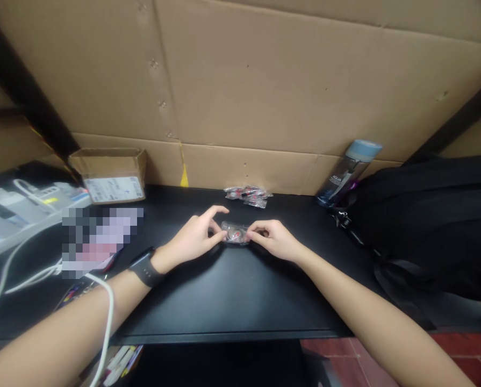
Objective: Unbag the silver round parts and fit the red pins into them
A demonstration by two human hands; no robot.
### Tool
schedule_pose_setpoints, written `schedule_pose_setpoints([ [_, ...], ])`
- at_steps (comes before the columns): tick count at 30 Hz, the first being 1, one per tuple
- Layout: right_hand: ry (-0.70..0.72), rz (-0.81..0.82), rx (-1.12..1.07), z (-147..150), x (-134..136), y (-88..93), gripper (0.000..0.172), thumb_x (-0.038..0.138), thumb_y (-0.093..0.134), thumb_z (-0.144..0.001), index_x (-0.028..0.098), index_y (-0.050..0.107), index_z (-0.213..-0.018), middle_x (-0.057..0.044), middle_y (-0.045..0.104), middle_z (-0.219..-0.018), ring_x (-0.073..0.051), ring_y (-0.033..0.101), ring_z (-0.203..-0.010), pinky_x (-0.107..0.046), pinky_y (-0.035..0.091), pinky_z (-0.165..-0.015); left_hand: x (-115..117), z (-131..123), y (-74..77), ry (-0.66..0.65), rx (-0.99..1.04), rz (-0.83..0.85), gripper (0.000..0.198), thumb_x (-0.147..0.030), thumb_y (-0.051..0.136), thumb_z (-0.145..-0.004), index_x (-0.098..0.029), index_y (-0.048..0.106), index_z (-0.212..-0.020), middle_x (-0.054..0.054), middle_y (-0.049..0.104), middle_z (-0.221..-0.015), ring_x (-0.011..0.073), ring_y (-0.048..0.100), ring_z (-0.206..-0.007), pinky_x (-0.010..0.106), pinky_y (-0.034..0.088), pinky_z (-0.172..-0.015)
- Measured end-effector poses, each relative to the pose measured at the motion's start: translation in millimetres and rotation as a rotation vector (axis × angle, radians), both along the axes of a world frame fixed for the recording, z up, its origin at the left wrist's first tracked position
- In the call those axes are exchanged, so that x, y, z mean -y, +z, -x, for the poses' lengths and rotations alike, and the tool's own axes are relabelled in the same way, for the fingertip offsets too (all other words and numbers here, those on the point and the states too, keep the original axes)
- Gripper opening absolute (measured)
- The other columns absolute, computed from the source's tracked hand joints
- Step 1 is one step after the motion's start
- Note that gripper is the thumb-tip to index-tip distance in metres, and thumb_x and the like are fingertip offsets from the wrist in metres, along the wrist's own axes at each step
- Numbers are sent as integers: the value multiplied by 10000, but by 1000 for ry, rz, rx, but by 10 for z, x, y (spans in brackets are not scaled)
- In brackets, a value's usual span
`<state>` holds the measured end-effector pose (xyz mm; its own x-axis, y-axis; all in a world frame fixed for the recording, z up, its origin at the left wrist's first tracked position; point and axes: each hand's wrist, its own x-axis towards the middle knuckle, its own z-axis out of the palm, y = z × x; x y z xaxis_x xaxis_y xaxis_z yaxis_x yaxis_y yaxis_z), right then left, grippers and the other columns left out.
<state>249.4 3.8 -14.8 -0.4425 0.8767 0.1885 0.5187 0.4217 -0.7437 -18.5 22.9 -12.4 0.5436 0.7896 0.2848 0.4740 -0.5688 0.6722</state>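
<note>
A small clear plastic packet (236, 233) with something round and a red spot inside lies between my two hands, close above or on the black desk. My right hand (273, 238) pinches its right end between thumb and fingers. At the left end, my left hand (200, 235) has its thumb and a curled finger on the plastic, while the index finger reaches out above, away from it. A dark watch is on my left wrist. Just beyond my hands sits a small pile of similar clear packets (248, 194) with red bits in them.
The black desk (224, 301) meets a cardboard wall at the back. An open cardboard box (117, 174), a white tray, a blurred-out phone-like item and white cables (110, 301) are on the left. A blue-capped bottle (347, 174) and a black bag (429, 226) stand right.
</note>
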Motion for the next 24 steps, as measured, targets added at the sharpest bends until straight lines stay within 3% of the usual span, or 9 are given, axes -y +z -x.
schedule_pose_setpoints([
  [6,-231,111,-6,154,-12,-76,99,233,675,-876,200,747,-816,-13,796,-749,-185,760,-734,-274,534,-737,-15,-95,-34,182,23,128,671,-316,642,-912,-204,362,-1512,-25,797,-763,205,766,-729,312,540,-789],
  [8,-282,106,13,194,-7,-84,53,217,697,-844,204,733,-882,2,788,-724,-176,750,-709,-267,522,-740,-10,-124,-40,201,14,148,676,-291,639,-901,-207,362,-1511,-36,786,-742,196,757,-714,302,532,-784],
  [10,-308,75,18,216,-6,-98,202,201,719,-815,212,695,-1015,29,767,-700,-161,723,-668,-265,510,-741,-2,-143,-51,210,2,149,671,-260,636,-885,-208,373,-1500,-47,766,-716,187,736,-674,287,516,-747],
  [13,-297,3,33,215,-11,-142,400,192,735,-789,232,610,-1166,73,692,-678,-143,645,-619,-259,486,-702,-2,-145,-83,198,-35,88,565,-228,623,-873,-223,461,-1415,-66,705,-669,172,685,-621,268,471,-688],
  [16,-269,-173,64,195,-15,-184,461,181,746,-776,236,582,-1203,46,629,-797,-149,594,-700,-264,473,-706,-17,-129,-123,171,-70,-66,436,-211,615,-874,-227,540,-1304,-51,633,-711,166,628,-645,270,438,-674],
  [20,-192,-412,106,185,-7,-207,313,158,734,-825,232,652,-1117,-38,584,-1032,-187,581,-924,-303,487,-838,-41,-118,-159,154,-48,-267,357,-190,632,-878,-212,567,-1228,38,612,-996,202,619,-901,316,471,-815],
  [24,-138,-498,223,198,-4,-232,194,167,694,-893,232,725,-1074,-59,577,-1035,-206,554,-930,-348,488,-866,-57,-118,-170,128,-103,-342,215,-186,620,-924,-236,637,-1132,56,599,-1121,228,590,-1048,365,452,-917],
])
